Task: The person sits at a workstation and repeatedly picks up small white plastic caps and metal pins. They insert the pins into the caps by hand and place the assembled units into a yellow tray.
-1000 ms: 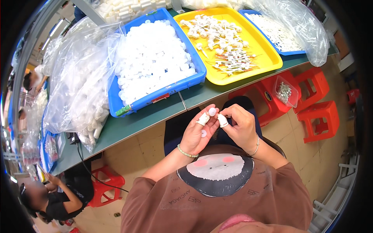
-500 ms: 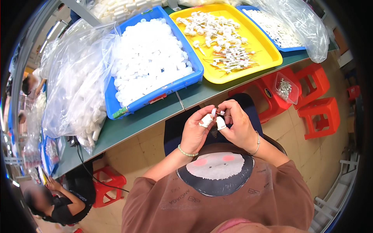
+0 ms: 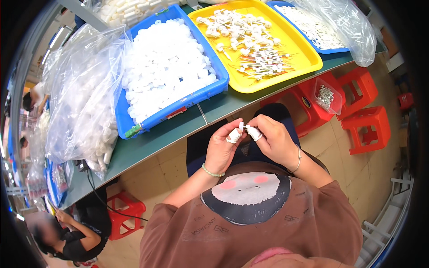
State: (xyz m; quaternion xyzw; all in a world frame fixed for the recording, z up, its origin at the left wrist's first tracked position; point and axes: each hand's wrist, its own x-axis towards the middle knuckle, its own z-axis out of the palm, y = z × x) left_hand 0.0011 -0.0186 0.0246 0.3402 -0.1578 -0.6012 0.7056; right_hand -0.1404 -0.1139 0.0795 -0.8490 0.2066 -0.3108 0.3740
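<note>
Above my lap, just off the table's front edge, both hands meet fingertip to fingertip. My left hand [image 3: 218, 151] pinches a small white plastic cap [image 3: 241, 126] between thumb and forefinger. Touching it from the other side is my right hand [image 3: 276, 139], its thumb and forefinger closed on a small piece mostly hidden by the fingers. White wrapping covers the left thumb [image 3: 233, 136] and the right thumb [image 3: 254, 133]. Beyond the hands, a yellow tray [image 3: 295, 73] holds many small white parts with thin wires. The blue tray [image 3: 178, 108] to its left is heaped with white plastic caps.
Clear bags of white tubular parts [image 3: 85, 102] stand at the table's left. Another blue tray [image 3: 333, 50] of small white pieces lies far right, beside a plastic bag [image 3: 353, 33]. Red stools [image 3: 371, 129] and a clear box of metal parts [image 3: 325, 96] are at right. A co-worker [image 3: 73, 236] sits lower left.
My hands have drawn slightly closer and turned, so the white cap now shows between the fingertips. The right fingers have shifted toward the left hand. The whole view has moved slightly.
</note>
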